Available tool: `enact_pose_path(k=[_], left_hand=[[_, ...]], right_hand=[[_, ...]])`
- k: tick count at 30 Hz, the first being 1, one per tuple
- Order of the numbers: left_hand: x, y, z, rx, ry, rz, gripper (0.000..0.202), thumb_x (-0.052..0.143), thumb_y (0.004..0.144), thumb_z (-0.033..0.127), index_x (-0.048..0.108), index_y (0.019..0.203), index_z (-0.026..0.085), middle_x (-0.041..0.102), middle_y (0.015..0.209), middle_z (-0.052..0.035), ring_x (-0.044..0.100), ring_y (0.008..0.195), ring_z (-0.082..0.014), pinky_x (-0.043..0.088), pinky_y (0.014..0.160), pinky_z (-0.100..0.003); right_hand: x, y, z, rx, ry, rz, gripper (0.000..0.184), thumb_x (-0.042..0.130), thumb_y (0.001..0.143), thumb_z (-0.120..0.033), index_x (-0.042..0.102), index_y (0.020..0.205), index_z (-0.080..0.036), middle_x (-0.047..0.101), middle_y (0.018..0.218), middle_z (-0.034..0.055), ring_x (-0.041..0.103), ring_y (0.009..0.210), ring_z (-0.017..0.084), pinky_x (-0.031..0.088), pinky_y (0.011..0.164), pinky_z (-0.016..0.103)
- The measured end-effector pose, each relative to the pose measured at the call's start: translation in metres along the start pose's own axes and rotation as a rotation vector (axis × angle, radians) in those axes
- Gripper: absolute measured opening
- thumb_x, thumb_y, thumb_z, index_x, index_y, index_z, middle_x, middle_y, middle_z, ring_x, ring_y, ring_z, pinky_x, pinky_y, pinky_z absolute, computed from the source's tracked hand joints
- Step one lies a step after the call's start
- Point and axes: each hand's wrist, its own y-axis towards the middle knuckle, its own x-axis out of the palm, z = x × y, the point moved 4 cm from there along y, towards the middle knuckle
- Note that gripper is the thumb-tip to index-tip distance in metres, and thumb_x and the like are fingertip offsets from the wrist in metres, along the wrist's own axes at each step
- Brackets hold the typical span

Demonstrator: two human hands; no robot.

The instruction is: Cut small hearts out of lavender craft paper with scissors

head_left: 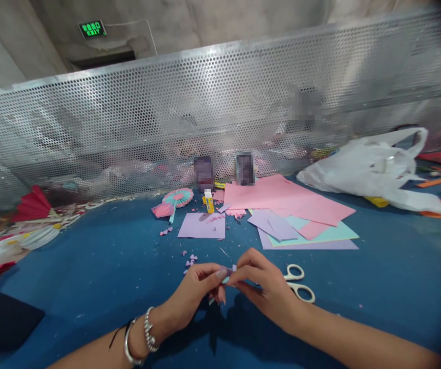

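Note:
My left hand [201, 287] and my right hand [264, 287] meet fingertip to fingertip above the blue table. Between them they pinch a small strip of purple paper [234, 267]; most of it is hidden by the fingers. Several tiny purple folded paper hearts [191, 259] lie just beyond my left hand. Right beside my right wrist rest scissors with cream handles [290, 278], their blades hidden behind the hand. Farther off is a flat purple sheet [195, 227] with paper scraps on it.
A yellow glue stick [209, 204] stands by a paper rosette [180, 198]. Pink sheets [281, 197] overlap purple and mint ones. A white plastic bag [362, 166] lies at right, a dark flat object [3, 320] at left. A perforated metal panel [128, 123] borders the table.

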Motion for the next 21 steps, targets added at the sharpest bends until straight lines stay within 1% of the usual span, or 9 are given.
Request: enact_pose_path(k=[4, 7, 10, 13, 17, 21], left_hand=[[0.0018, -0.0002, 0.0012, -0.002, 0.09, -0.01, 0.037, 0.052, 0.081, 0.046, 0.056, 0.063, 0.014, 0.053, 0.047, 0.0025, 0.044, 0.045, -0.0074, 0.029, 0.048, -0.019], [0.0017, 0.0003, -0.0004, -0.009, 0.098, -0.021, 0.035, 0.052, 0.081, 0.046, 0.054, 0.065, 0.014, 0.052, 0.046, 0.0036, 0.045, 0.044, -0.0069, 0.029, 0.048, -0.019], [0.001, 0.0011, -0.0032, -0.007, 0.088, -0.038, 0.034, 0.053, 0.08, 0.046, 0.054, 0.066, 0.014, 0.052, 0.046, 0.0041, 0.044, 0.042, -0.0063, 0.03, 0.048, -0.018], [0.0006, 0.0018, -0.0048, 0.006, 0.108, -0.049, 0.036, 0.052, 0.08, 0.047, 0.052, 0.065, 0.014, 0.051, 0.045, 0.0042, 0.042, 0.04, -0.0056, 0.029, 0.047, -0.018], [0.0023, 0.002, -0.0046, 0.007, 0.164, -0.059, 0.038, 0.054, 0.078, 0.049, 0.051, 0.065, 0.014, 0.053, 0.046, 0.0037, 0.043, 0.04, -0.0054, 0.029, 0.045, -0.018], [0.0039, 0.0017, -0.0029, -0.006, 0.172, -0.033, 0.038, 0.055, 0.076, 0.05, 0.051, 0.065, 0.014, 0.053, 0.047, 0.0034, 0.043, 0.04, -0.0052, 0.028, 0.044, -0.017]], right_hand=[[0.0024, 0.0003, -0.0016, -0.007, -0.019, -0.061, 0.015, 0.051, 0.084, -0.015, 0.063, 0.088, -0.023, 0.053, 0.084, 0.0038, 0.052, 0.078, 0.013, 0.044, 0.065, 0.023], [0.0038, -0.0001, -0.0018, 0.008, 0.0, -0.1, 0.013, 0.05, 0.085, -0.017, 0.061, 0.089, -0.024, 0.053, 0.085, 0.0038, 0.052, 0.078, 0.013, 0.044, 0.065, 0.024], [0.0045, -0.0008, -0.001, 0.027, 0.042, -0.105, 0.01, 0.051, 0.085, -0.018, 0.058, 0.09, -0.023, 0.053, 0.084, 0.0034, 0.052, 0.079, 0.014, 0.044, 0.067, 0.024], [0.0047, -0.0011, 0.0012, 0.081, 0.078, -0.097, 0.01, 0.053, 0.083, -0.017, 0.054, 0.091, -0.022, 0.054, 0.083, 0.0025, 0.052, 0.077, 0.013, 0.044, 0.066, 0.024], [0.006, -0.0014, 0.0042, 0.174, 0.089, -0.127, 0.013, 0.055, 0.08, -0.016, 0.053, 0.092, -0.021, 0.054, 0.086, 0.0025, 0.052, 0.075, 0.013, 0.045, 0.066, 0.024], [0.007, -0.0019, 0.0058, 0.19, 0.053, -0.133, 0.016, 0.057, 0.078, -0.015, 0.052, 0.092, -0.021, 0.055, 0.086, 0.0021, 0.052, 0.077, 0.013, 0.044, 0.067, 0.025]])
